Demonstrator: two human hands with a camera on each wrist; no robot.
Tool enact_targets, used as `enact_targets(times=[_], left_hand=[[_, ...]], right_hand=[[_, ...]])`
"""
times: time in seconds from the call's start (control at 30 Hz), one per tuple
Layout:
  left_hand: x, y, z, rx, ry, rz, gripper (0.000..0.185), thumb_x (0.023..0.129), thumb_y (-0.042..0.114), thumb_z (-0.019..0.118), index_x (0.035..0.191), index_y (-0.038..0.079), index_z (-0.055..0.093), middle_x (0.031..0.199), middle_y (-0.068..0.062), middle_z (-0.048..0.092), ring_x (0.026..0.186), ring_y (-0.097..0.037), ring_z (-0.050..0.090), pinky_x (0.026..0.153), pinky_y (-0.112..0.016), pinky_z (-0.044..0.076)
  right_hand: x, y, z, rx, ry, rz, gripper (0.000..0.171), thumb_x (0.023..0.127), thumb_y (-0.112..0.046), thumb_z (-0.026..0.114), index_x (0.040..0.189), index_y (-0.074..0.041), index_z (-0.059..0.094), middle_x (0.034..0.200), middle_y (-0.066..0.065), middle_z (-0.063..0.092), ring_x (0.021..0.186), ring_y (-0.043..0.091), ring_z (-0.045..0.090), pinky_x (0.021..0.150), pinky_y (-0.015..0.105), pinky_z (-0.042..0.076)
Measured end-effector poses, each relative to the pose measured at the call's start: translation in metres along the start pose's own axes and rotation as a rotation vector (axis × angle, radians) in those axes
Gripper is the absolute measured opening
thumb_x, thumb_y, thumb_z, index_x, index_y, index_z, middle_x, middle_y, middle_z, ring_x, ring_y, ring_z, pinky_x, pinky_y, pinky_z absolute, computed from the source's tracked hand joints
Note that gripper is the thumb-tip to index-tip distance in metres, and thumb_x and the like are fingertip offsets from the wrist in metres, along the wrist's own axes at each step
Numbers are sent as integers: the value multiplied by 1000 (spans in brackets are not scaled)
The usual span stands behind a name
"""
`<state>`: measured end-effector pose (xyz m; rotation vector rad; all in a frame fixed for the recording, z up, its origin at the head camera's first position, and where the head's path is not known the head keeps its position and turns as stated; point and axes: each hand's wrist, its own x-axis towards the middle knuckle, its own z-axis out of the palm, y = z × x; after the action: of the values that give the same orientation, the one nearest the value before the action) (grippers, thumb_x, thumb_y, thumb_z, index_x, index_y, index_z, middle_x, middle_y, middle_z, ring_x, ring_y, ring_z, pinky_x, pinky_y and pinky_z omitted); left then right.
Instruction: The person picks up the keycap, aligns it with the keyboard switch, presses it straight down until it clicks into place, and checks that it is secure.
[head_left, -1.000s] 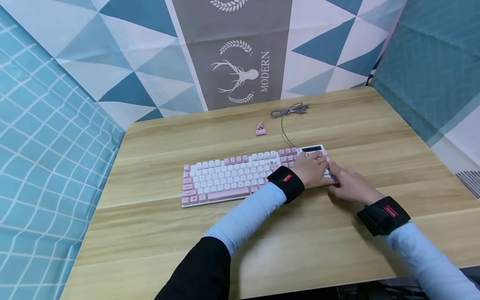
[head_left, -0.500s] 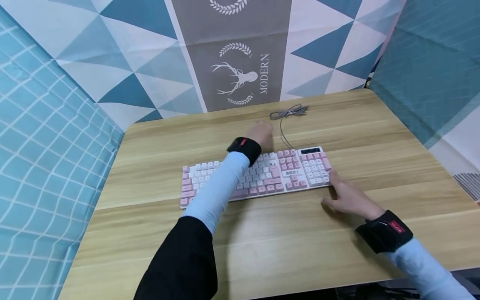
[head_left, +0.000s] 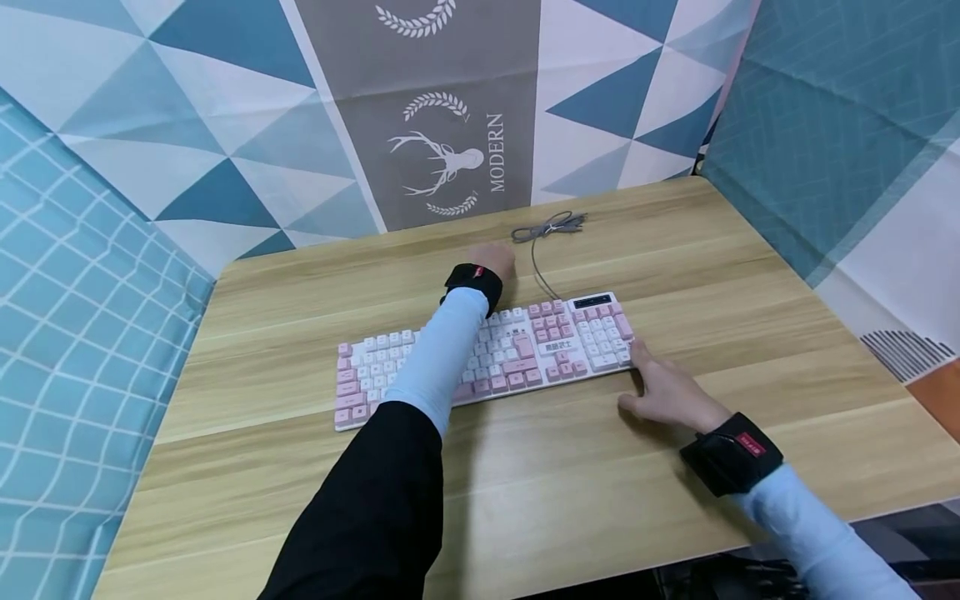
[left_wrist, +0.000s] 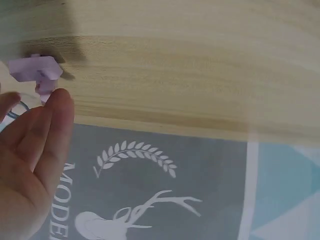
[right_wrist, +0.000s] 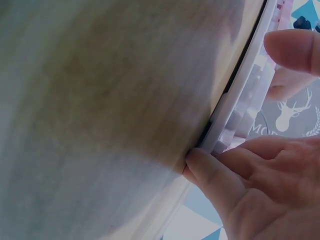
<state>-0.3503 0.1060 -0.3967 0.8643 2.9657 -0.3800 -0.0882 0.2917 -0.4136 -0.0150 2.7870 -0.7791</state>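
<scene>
A pink and white keyboard (head_left: pixel 558 346) lies across the wooden table, partly covered by the left forearm. My left hand (head_left: pixel 492 258) reaches past its far side and hides what is beneath it in the head view. The left wrist view shows pink keycaps (left_wrist: pixel 36 68), a long one and a smaller one, right at the fingertips of this left hand (left_wrist: pixel 32 160), whose fingers are extended. At the keyboard's right end, my right hand (head_left: pixel 663 390) touches the edge with its fingers, the thumb held apart. In the right wrist view its fingertips rest by the keyboard's side (right_wrist: pixel 240 110).
Behind the keyboard lies its bundled grey cable (head_left: pixel 551 227), joined to the top edge. Patterned fabric (head_left: pixel 450 100) hangs along the table's back, with blue checked cloth (head_left: pixel 90 358) at the left. The wooden table (head_left: pixel 570 483) extends in front of the keyboard.
My left hand has left the keyboard's right end and moved left and back to the pink keycaps. The right hand stays at the right end, its thumb now apart. The head view has shifted.
</scene>
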Motion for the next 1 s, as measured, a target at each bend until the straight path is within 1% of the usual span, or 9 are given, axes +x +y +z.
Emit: enact_targets(times=[0.13,0.23,0.33,0.37,0.4,0.57,0.63,0.83,1.0], left_hand=[[4,-6,11,36,35,23,25,92,3,47,86,9,70,92,-4,71,84,-19,67,70,-37,54],[30,-23,46,30,84,25,26,88,-3,48,80,10,69,89,-5,70,80,-21,66,65,-38,54],[49,-41,75,-23,130,23,22,83,-5,51,77,9,67,89,-7,70,80,-25,66,65,-39,53],[54,-47,79,-45,94,8,21,82,-6,51,81,8,67,93,-9,70,85,-27,66,69,-40,53],[47,-49,70,-78,28,-13,17,83,-4,53,88,6,67,101,-11,69,93,-28,65,76,-42,53],[-7,-50,19,-205,-44,-75,15,84,0,53,95,1,63,109,-15,66,104,-31,61,86,-41,51],[-31,-48,0,-247,-38,-70,8,85,1,52,86,0,60,107,-15,67,103,-30,61,87,-39,50],[-43,-63,3,-313,-113,-82,6,81,8,57,76,5,55,96,-11,67,80,-21,52,78,-35,46],[-52,-76,7,-302,-112,-87,11,78,5,61,84,0,69,100,-12,70,85,-23,57,82,-36,48]], right_hand=[[0,-1,0,-8,-5,-5,91,79,-24,63,140,17,10,145,36,19,115,37,47,103,54,34],[1,-1,1,-11,-8,-8,91,79,-24,64,141,16,10,143,37,22,89,30,54,83,42,47],[1,-1,1,-3,-17,-4,92,79,-23,64,141,15,9,141,38,24,64,24,49,62,33,42],[1,-1,1,-6,-15,-7,92,79,-23,64,141,15,9,141,38,25,62,23,48,62,32,42],[1,-1,1,-12,-10,-11,91,79,-23,64,141,15,10,140,38,25,67,24,51,66,35,45],[0,0,0,-37,-2,-6,92,79,-24,65,141,15,10,138,40,28,68,23,51,72,36,45],[0,0,-1,-31,-13,4,92,79,-24,65,141,15,9,138,41,29,58,19,45,62,31,39],[1,1,0,-38,-23,11,93,79,-24,65,141,15,8,137,42,28,61,20,46,61,30,39],[1,-1,1,-40,-31,12,94,79,-24,65,141,15,7,129,42,40,62,22,47,62,35,44]])
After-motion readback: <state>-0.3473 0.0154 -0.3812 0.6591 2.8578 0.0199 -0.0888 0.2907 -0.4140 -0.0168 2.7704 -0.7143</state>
